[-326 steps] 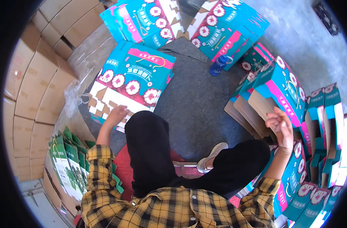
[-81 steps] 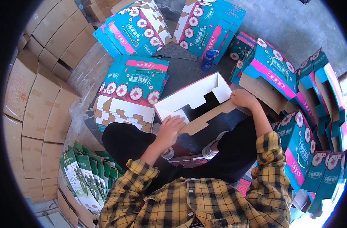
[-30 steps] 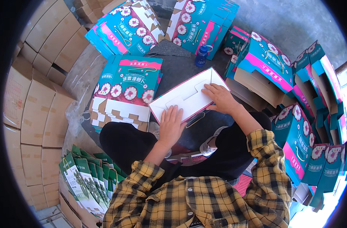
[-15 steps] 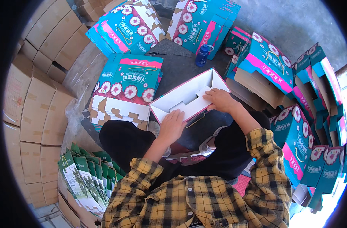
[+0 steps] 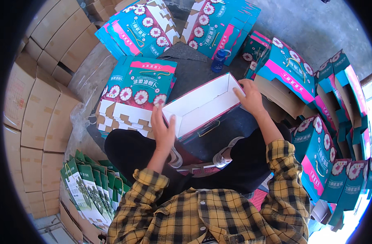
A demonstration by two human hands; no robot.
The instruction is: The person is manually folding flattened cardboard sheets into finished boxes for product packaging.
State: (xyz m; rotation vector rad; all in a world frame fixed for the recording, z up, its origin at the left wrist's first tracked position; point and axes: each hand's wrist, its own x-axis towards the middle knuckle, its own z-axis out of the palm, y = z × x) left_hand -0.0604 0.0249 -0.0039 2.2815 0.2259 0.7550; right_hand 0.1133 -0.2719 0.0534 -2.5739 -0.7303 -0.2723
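Note:
An open-topped cardboard gift box (image 5: 204, 106) with a white inside and a dark red outer edge is tilted before me, above my lap. My left hand (image 5: 163, 127) grips its left end, with the fingers along the outside and the thumb by the near corner. At the opposite end, my right hand (image 5: 249, 97) holds the short wall, thumb over the rim and fingers behind it. The bottom flaps lie flat inside, with a seam along the middle. A yellow cord handle (image 5: 207, 128) hangs at the near side of the box.
Flat teal and pink cartons (image 5: 141, 83) are stacked at the left, with more stacks beyond. A blue bottle (image 5: 218, 60) stands past the box. Assembled teal boxes (image 5: 287, 67) pile up on the right. Brown cartons (image 5: 39, 110) line the left side; green bags (image 5: 88, 187) stand lower left.
Both hands have left the bottom flaps inside the box and moved outward to its two ends. Those flaps now lie flatter, and the cut-out gap between them is no longer visible.

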